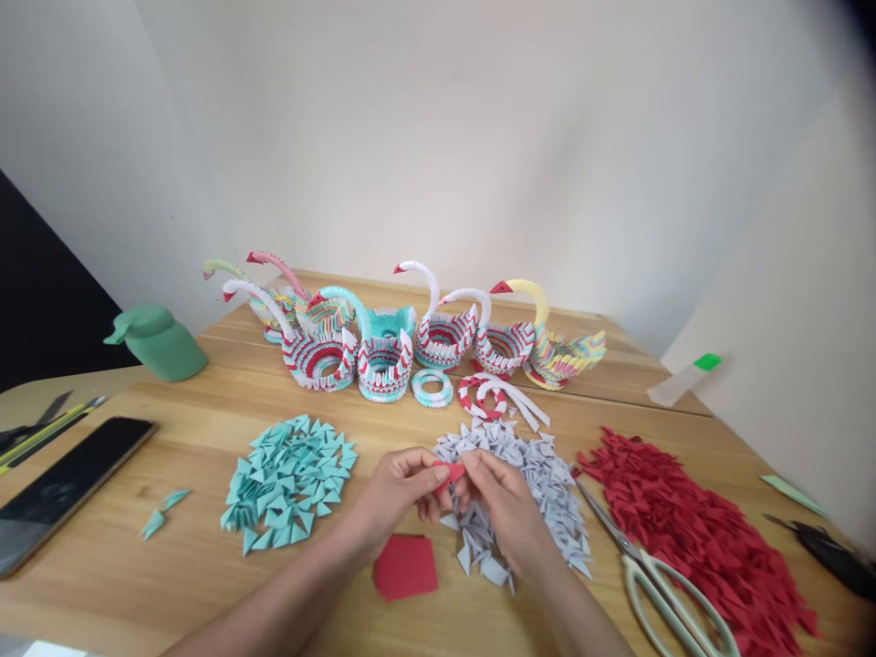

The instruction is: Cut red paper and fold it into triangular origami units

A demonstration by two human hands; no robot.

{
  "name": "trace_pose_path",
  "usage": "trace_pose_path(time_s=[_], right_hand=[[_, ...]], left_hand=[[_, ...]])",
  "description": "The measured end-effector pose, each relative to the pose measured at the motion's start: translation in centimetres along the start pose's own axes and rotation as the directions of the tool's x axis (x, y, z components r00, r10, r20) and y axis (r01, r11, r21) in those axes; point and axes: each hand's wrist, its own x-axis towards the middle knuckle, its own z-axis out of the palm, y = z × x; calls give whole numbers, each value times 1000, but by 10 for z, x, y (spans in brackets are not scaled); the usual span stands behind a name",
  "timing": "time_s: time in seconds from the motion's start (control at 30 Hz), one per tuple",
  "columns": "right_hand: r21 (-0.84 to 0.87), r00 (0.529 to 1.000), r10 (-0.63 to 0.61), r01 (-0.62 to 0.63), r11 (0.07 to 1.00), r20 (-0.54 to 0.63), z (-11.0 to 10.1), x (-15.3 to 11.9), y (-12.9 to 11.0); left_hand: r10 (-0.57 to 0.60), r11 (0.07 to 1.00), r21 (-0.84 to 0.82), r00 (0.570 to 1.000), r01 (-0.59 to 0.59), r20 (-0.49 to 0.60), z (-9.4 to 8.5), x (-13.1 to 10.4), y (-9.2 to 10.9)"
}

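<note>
Between the fingertips of my left hand (409,479) and my right hand (494,493) is a small piece of red paper (450,474), pinched from both sides. Its exact fold is partly covered by my fingers. Just below my left hand lies a stack of red paper pieces (406,568) on the wooden table. My right hand hovers over a pile of pale grey-lilac folded paper triangles (561,511). To the left sits a pile of teal folded triangles (291,484), and a large heap of red triangles (691,529) spreads at the right.
Several paper swans (387,365) stand along the back, with a teal-white ring (432,388) and a red-white ring (472,398) before them. Scissors (643,561) lie near the red heap. A phone (68,484) and green bottle (161,345) are at left, a glue bottle (684,380) at right.
</note>
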Motion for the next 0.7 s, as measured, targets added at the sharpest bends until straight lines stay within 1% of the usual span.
trace_pose_path(time_s=[0.07,0.13,0.27,0.47,0.7], right_hand=[[194,995,62,-76,978,78,1,1,1],[274,989,83,-113,955,121,2,3,2],[306,989,93,-123,944,112,3,3,4],[364,990,81,-119,924,120,3,3,6],[281,993,82,-101,954,81,0,5,14]], left_hand=[[-3,999,-48,1000,3,12,0,-1,1],[-5,996,-86,1000,7,25,0,-2,2],[-5,994,-107,999,9,37,1,-2,1],[-13,996,-82,1000,14,7,1,-4,1],[13,1000,-16,1000,-14,-28,-2,0,0]])
